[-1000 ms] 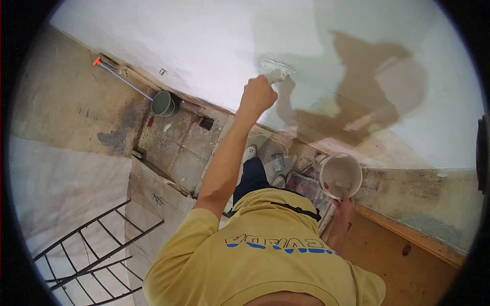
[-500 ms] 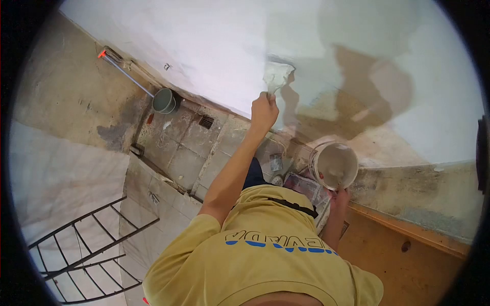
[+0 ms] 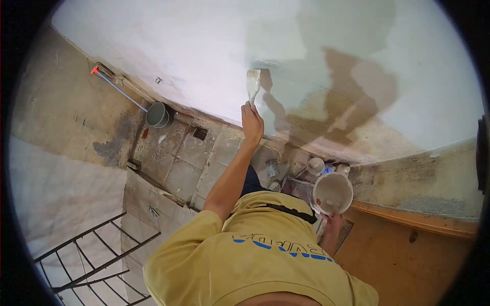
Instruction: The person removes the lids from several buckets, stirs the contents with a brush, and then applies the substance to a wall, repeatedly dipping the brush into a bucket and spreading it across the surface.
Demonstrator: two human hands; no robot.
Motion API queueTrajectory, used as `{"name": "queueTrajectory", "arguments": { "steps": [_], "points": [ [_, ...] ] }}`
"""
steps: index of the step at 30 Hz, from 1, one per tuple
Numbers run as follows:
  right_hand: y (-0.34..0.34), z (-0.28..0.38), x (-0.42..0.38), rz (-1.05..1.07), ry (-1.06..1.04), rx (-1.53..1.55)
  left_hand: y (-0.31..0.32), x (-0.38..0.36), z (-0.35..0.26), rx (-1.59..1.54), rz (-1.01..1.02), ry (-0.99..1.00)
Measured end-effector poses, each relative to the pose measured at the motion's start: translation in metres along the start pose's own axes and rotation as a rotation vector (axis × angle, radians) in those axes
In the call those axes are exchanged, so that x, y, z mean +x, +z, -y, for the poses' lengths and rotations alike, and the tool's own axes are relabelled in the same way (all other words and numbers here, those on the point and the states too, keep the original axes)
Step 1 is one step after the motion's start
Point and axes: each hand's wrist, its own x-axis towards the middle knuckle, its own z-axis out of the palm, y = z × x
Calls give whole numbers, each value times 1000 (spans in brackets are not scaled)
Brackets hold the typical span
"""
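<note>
A flat, white-smeared paintbrush (image 3: 253, 86) is gripped by its handle in the left hand (image 3: 252, 122) and held up at a pale painted wall (image 3: 204, 61), on which a dark shadow is cast. A round whitish plastic bucket (image 3: 337, 184) is held at its near rim by the right hand (image 3: 333, 223). A yellow printed shirt (image 3: 265, 270) is worn. By the wall's foot, a dark grey bucket (image 3: 156, 115) and an orange-tipped blue pole (image 3: 121, 91) are seen on the left.
</note>
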Motion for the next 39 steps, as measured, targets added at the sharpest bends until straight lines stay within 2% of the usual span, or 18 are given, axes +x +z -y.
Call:
{"name": "queueTrajectory", "arguments": {
  "steps": [3,6,8,11,14,18,20,24,28,30,31,33,39],
  "points": [
    [-8,1,3,-114,44,86,8,0,8,-12,-114,81],
    [-5,7,-2,-155,7,38,5,2,10,-11,-74,86],
    [0,9,-3,-251,-30,113,3,5,7,-22,-54,84],
    [-5,11,0,-142,-16,116,2,14,0,-46,-46,108],
    [-4,7,8,-145,-8,91,5,30,-20,-51,-93,177],
    [-1,2,16,-85,21,50,10,37,-29,-163,-178,134],
    [6,4,10,-47,18,62,6,35,-42,-281,-129,-132],
    [23,8,2,-63,20,22,6,39,-57,-364,-181,-184],
    [29,9,0,12,24,-30,5,40,-68,-378,-150,-143],
    [26,6,3,4,11,-23,12,38,-58,-296,-132,41],
    [26,6,3,-4,16,-3,16,37,-47,-298,-132,42],
    [26,8,2,-14,18,22,21,40,-23,-104,-158,260],
    [9,0,9,-16,-42,-12,18,44,3,-90,-52,287]
  ]
}}
